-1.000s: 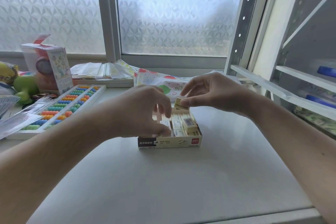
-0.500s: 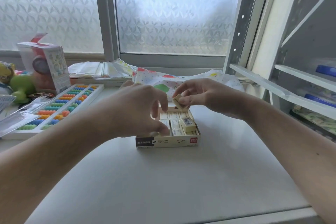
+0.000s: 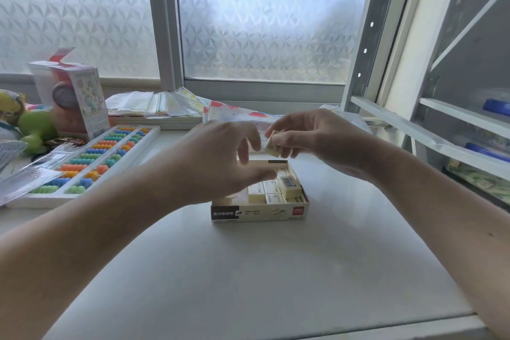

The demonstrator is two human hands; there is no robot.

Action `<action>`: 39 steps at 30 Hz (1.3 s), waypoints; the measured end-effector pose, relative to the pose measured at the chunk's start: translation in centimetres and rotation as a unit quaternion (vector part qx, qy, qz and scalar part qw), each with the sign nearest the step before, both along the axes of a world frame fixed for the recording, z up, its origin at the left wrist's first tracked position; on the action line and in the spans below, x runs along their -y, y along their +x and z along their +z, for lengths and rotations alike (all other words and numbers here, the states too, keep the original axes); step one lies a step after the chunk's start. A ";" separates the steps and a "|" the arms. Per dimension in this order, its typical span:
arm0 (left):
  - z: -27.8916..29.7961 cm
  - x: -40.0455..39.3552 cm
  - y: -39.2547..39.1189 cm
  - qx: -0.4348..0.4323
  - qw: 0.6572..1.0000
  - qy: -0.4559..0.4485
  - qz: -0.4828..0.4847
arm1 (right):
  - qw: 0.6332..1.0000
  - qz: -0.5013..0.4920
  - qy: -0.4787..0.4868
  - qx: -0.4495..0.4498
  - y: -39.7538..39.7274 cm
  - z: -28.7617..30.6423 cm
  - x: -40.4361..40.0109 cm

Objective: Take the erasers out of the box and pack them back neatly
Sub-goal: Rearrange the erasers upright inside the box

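Note:
A low cream cardboard box (image 3: 259, 212) with a black label sits in the middle of the white table. Several cream erasers (image 3: 271, 192) lie inside it, one with a barcode tilted on top (image 3: 289, 184). My right hand (image 3: 309, 135) is raised above the box's far edge, pinching one eraser (image 3: 271, 145) between thumb and fingers. My left hand (image 3: 218, 163) hovers over the box's left half with fingers curled, thumb reaching toward the erasers; it hides that side, and whether it holds anything is hidden.
A colourful bead abacus (image 3: 91, 163) lies left of the box, with a toy carton (image 3: 74, 96) and a green toy (image 3: 36, 130) behind it. Papers (image 3: 154, 107) and a patterned bag (image 3: 234, 113) lie by the window. A metal shelf rack (image 3: 441, 132) stands at right.
My right hand has lifted the pinched eraser slightly higher and away from the box. My left hand stays over the box's left side.

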State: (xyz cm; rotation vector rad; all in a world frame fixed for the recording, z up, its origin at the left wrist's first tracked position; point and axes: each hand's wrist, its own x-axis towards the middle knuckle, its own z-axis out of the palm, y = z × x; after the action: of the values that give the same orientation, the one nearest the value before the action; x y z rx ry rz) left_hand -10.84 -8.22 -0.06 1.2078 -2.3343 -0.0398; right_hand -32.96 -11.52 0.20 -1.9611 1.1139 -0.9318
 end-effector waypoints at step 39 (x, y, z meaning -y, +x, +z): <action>1.7 -0.2 1.8 0.071 0.972 0.189 -0.123 | 0.999 -0.015 -0.029 -0.044 0.4 -0.2 -0.1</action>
State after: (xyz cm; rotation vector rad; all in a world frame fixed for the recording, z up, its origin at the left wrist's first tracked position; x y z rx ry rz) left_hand -9.06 -7.98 1.66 1.1096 -2.6730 -0.5204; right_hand -32.59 -11.43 -0.03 -2.0545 1.1808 -0.9110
